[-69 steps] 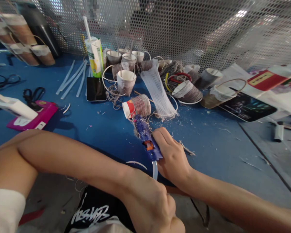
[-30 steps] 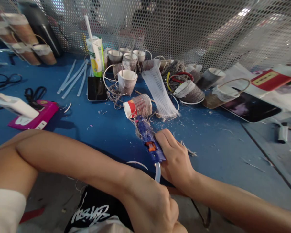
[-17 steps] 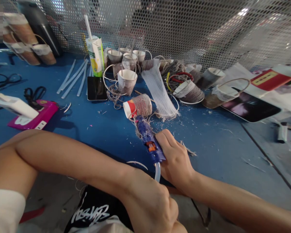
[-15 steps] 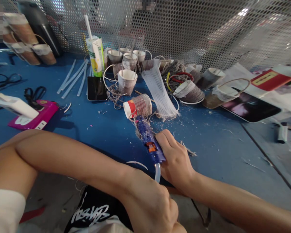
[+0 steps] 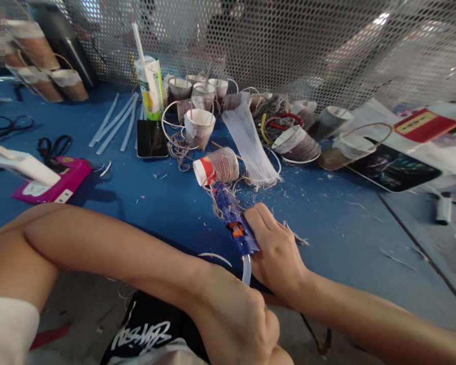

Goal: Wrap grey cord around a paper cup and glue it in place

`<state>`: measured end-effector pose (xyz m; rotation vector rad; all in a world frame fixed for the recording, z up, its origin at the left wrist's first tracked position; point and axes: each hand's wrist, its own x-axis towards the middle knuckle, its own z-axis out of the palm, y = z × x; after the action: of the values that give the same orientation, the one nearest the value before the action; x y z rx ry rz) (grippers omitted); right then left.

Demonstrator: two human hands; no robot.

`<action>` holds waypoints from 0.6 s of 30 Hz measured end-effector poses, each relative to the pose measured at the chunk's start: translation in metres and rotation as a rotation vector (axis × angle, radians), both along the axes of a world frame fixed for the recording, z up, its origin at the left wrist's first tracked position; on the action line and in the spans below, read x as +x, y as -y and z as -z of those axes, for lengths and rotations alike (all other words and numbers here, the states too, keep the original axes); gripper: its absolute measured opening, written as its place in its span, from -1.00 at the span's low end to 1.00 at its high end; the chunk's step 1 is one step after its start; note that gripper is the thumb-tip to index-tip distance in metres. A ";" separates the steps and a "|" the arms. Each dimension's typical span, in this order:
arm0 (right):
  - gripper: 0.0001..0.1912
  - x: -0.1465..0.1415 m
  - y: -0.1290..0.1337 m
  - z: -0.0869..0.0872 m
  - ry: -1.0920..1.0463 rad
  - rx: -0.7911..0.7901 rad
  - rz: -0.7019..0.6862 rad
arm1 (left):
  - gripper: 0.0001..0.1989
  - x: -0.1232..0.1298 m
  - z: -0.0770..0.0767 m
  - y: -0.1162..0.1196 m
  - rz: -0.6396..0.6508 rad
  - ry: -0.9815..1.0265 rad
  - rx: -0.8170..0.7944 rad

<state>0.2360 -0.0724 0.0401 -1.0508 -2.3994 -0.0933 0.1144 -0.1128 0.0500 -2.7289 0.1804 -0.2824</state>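
1. Holding the blue glue gun (image 5: 231, 209) in the right hand (image 5: 276, 243), just below the centre of the frame, with fingers closed around it.
2. Gripping the bent glue stick (image 5: 247, 268) in the curled left hand (image 5: 241, 312), at the lower centre, with fingertips hidden.
3. Pointing the gun's tip close to a string-wound paper cup (image 5: 223, 166), laid sideways near the centre; cannot tell if touching.
4. Showing also, at left, a pink socket box (image 5: 70, 177).

Blue glue gun (image 5: 228, 208), orange patch
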 end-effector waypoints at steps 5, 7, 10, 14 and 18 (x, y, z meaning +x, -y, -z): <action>-0.77 0.001 0.002 0.000 0.003 -0.023 -0.001 | -0.54 -0.004 -0.018 -0.003 0.017 -0.034 0.037; -0.77 0.001 0.002 0.000 -0.003 -0.027 0.008 | -0.55 -0.003 -0.013 -0.001 0.001 -0.005 0.066; -0.79 0.000 0.002 0.000 0.006 -0.032 0.024 | -0.58 0.001 -0.003 0.002 0.048 0.006 0.141; -0.79 0.000 0.001 -0.001 0.019 -0.030 0.042 | -0.61 0.003 -0.001 0.004 0.105 0.006 0.311; -0.79 -0.001 0.001 -0.001 0.009 -0.015 0.046 | -0.56 0.001 -0.005 0.001 0.092 0.080 0.270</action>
<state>0.2355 -0.0735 0.0414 -1.1152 -2.3885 -0.0963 0.1158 -0.1135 0.0550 -2.4417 0.2997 -0.3646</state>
